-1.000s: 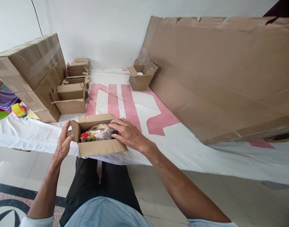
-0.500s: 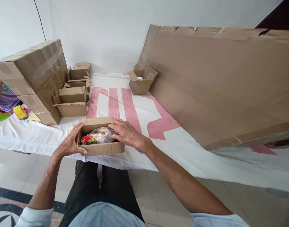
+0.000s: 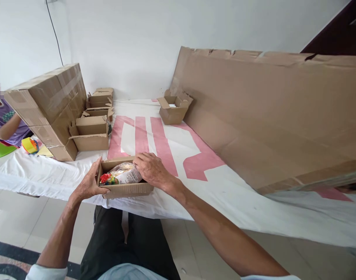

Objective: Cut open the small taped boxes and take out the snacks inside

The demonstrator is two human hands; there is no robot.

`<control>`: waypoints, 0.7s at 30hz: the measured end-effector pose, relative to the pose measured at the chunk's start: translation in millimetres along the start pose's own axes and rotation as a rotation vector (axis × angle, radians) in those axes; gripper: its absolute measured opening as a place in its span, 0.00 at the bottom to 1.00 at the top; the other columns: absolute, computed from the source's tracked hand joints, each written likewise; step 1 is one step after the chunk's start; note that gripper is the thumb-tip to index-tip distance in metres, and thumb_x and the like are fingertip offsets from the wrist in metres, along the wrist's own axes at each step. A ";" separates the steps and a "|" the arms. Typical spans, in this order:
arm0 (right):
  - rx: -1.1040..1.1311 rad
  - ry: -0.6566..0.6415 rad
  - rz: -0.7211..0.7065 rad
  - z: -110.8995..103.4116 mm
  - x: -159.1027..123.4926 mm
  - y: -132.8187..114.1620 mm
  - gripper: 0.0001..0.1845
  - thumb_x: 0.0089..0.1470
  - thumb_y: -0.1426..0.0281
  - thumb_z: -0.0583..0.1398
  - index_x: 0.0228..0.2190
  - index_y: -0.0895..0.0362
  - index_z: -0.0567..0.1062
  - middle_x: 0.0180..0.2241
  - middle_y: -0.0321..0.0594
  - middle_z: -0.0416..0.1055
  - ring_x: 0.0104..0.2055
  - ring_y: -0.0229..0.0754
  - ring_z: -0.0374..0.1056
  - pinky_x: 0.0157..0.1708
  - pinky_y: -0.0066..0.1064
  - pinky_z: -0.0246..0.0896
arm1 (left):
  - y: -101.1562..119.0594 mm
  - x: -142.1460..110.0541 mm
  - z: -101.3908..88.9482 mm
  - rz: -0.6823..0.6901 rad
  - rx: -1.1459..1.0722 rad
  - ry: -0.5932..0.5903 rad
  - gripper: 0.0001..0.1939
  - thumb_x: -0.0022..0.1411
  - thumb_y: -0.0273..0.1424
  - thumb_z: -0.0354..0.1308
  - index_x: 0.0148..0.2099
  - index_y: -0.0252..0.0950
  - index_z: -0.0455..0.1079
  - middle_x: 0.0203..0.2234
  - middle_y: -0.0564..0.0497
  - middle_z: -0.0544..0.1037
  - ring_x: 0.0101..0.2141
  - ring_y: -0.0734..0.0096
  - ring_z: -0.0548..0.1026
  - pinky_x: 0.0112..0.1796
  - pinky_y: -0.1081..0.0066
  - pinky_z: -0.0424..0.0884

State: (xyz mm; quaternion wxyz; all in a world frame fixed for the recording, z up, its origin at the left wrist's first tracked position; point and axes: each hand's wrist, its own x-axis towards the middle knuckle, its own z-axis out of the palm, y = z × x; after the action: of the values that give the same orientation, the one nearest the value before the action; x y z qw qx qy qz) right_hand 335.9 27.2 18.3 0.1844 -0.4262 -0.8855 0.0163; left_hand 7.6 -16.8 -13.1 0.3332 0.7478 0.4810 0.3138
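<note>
Cardboard box (image 3: 128,191), probably plastic packet (image 3: 127,174) inside

A plain whitish wall (image 3: 166,23) stands at twelve o'clock, a thin black cable (image 3: 53,30) hanging near ten. Glossy pale floor tiles (image 3: 191,247) spread at six, a straight dark band (image 3: 14,251) at eight.

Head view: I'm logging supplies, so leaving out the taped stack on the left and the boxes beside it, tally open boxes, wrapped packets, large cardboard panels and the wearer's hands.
Near open box and far open box: 2
Wrapped packet visible: 1
Large cardboard panel: 1
Left hand and right hand: 2
Total: 6
</note>
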 end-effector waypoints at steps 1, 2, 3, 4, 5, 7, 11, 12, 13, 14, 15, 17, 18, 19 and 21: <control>0.009 0.033 0.003 -0.5 -0.5 -3.5 0.14 0.69 0.79 0.57 0.41 0.54 0.81 0.45 0.50 0.81 0.50 0.54 0.74 0.52 0.43 0.65 | -0.9 -0.3 0.1 -0.003 -0.006 0.001 0.75 0.50 0.44 0.84 0.88 0.44 0.44 0.79 0.33 0.60 0.77 0.30 0.61 0.76 0.35 0.57; 0.032 0.069 0.011 -0.9 -1.5 -6.3 0.14 0.70 0.79 0.56 0.42 0.54 0.80 0.45 0.49 0.81 0.50 0.54 0.74 0.51 0.43 0.65 | -1.5 -0.7 0.1 -0.004 -0.012 0.002 0.75 0.50 0.43 0.84 0.88 0.44 0.43 0.79 0.33 0.60 0.77 0.31 0.62 0.76 0.35 0.57; 0.070 0.106 0.023 -1.1 -2.9 -8.1 0.13 0.70 0.78 0.55 0.42 0.53 0.80 0.44 0.49 0.81 0.48 0.54 0.74 0.50 0.42 0.66 | -1.8 -1.1 0.0 -0.005 -0.016 0.003 0.75 0.50 0.42 0.84 0.88 0.44 0.43 0.79 0.33 0.59 0.77 0.31 0.61 0.76 0.36 0.57; 0.119 0.145 0.037 -1.4 -4.5 -9.0 0.13 0.71 0.77 0.55 0.42 0.53 0.78 0.43 0.48 0.81 0.47 0.53 0.74 0.49 0.41 0.66 | -1.8 -1.4 -0.3 -0.005 -0.016 0.005 0.75 0.50 0.41 0.84 0.88 0.44 0.42 0.79 0.33 0.59 0.77 0.31 0.61 0.76 0.36 0.57; 0.178 0.188 0.053 -1.7 -6.2 -9.0 0.12 0.71 0.75 0.54 0.42 0.52 0.77 0.42 0.46 0.80 0.46 0.52 0.74 0.48 0.41 0.67 | -1.5 -1.7 -0.8 -0.004 -0.012 0.004 0.75 0.50 0.40 0.84 0.88 0.44 0.42 0.80 0.33 0.59 0.78 0.31 0.60 0.76 0.36 0.57; 0.307 0.277 0.092 -3.4 -9.4 -7.3 0.11 0.72 0.72 0.53 0.40 0.51 0.75 0.40 0.45 0.79 0.44 0.51 0.74 0.46 0.40 0.68 | 0.2 -1.8 -1.7 -0.002 0.005 -0.001 0.75 0.49 0.37 0.84 0.88 0.44 0.42 0.79 0.35 0.61 0.77 0.32 0.60 0.77 0.37 0.56; 0.563 0.435 0.194 -14.1 -14.3 -2.2 0.10 0.73 0.65 0.53 0.39 0.49 0.72 0.36 0.40 0.76 0.38 0.48 0.72 0.41 0.38 0.69 | 4.8 -1.2 -4.5 -0.017 0.050 -0.013 0.76 0.48 0.38 0.84 0.88 0.44 0.43 0.78 0.36 0.63 0.76 0.33 0.63 0.77 0.38 0.56; 0.617 0.475 0.218 -18.1 -15.5 -1.1 0.09 0.74 0.64 0.54 0.39 0.49 0.72 0.35 0.38 0.75 0.37 0.47 0.71 0.40 0.36 0.69 | 5.2 -1.2 -6.2 -0.019 0.051 -0.021 0.76 0.48 0.40 0.85 0.88 0.43 0.43 0.78 0.36 0.63 0.77 0.32 0.62 0.77 0.38 0.57; 0.663 0.521 0.239 -22.1 -16.7 0.0 0.09 0.73 0.62 0.56 0.39 0.49 0.72 0.34 0.37 0.74 0.36 0.46 0.70 0.38 0.35 0.68 | 4.7 -1.1 -8.7 -0.018 0.044 -0.034 0.77 0.46 0.44 0.86 0.88 0.43 0.44 0.78 0.36 0.63 0.77 0.31 0.62 0.77 0.38 0.57; 0.703 0.574 0.261 -26.0 -18.1 1.1 0.09 0.73 0.61 0.57 0.39 0.50 0.73 0.33 0.36 0.74 0.35 0.45 0.69 0.37 0.35 0.67 | 3.3 -0.6 -12.3 -0.018 0.024 -0.050 0.78 0.44 0.47 0.87 0.88 0.43 0.46 0.78 0.36 0.64 0.77 0.30 0.61 0.77 0.38 0.57; 0.734 0.631 0.286 -29.4 -19.4 2.2 0.10 0.72 0.59 0.58 0.39 0.50 0.73 0.33 0.35 0.74 0.35 0.44 0.68 0.36 0.34 0.67 | 0.9 0.7 -16.9 -0.024 -0.010 -0.063 0.78 0.44 0.51 0.87 0.87 0.43 0.49 0.78 0.36 0.65 0.77 0.30 0.62 0.77 0.38 0.58; 0.780 0.731 0.342 -33.7 -22.3 4.2 0.11 0.71 0.58 0.60 0.38 0.50 0.74 0.32 0.34 0.73 0.34 0.44 0.68 0.35 0.34 0.66 | -7.5 7.4 -27.9 -0.063 -0.106 -0.026 0.68 0.49 0.58 0.83 0.84 0.44 0.58 0.78 0.37 0.67 0.77 0.31 0.63 0.75 0.42 0.63; 0.797 0.764 0.367 -34.5 -23.7 4.9 0.11 0.70 0.57 0.60 0.38 0.50 0.74 0.32 0.34 0.73 0.33 0.44 0.67 0.35 0.34 0.66 | -13.1 13.4 -33.5 -0.093 -0.149 0.041 0.60 0.54 0.61 0.79 0.81 0.45 0.64 0.76 0.38 0.69 0.76 0.33 0.65 0.74 0.44 0.65; 0.813 0.782 0.389 -34.3 -25.2 5.2 0.12 0.69 0.57 0.60 0.38 0.50 0.74 0.31 0.34 0.73 0.33 0.44 0.67 0.34 0.34 0.66 | -19.5 21.5 -38.6 -0.133 -0.175 0.131 0.52 0.58 0.63 0.74 0.76 0.45 0.70 0.74 0.38 0.72 0.75 0.35 0.67 0.71 0.46 0.69; 0.843 0.784 0.424 -31.5 -28.1 4.3 0.12 0.68 0.56 0.61 0.37 0.51 0.74 0.30 0.34 0.72 0.32 0.44 0.67 0.34 0.35 0.66 | -33.3 43.0 -45.7 -0.249 -0.173 0.316 0.44 0.58 0.66 0.70 0.65 0.42 0.78 0.66 0.38 0.79 0.69 0.37 0.74 0.63 0.49 0.77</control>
State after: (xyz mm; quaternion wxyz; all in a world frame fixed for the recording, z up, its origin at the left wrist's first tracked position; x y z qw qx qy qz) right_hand 365.9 4.5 38.1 0.6419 -0.4577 -0.5650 0.2434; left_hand -30.8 42.6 -6.8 0.3526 0.5928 0.5872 0.4235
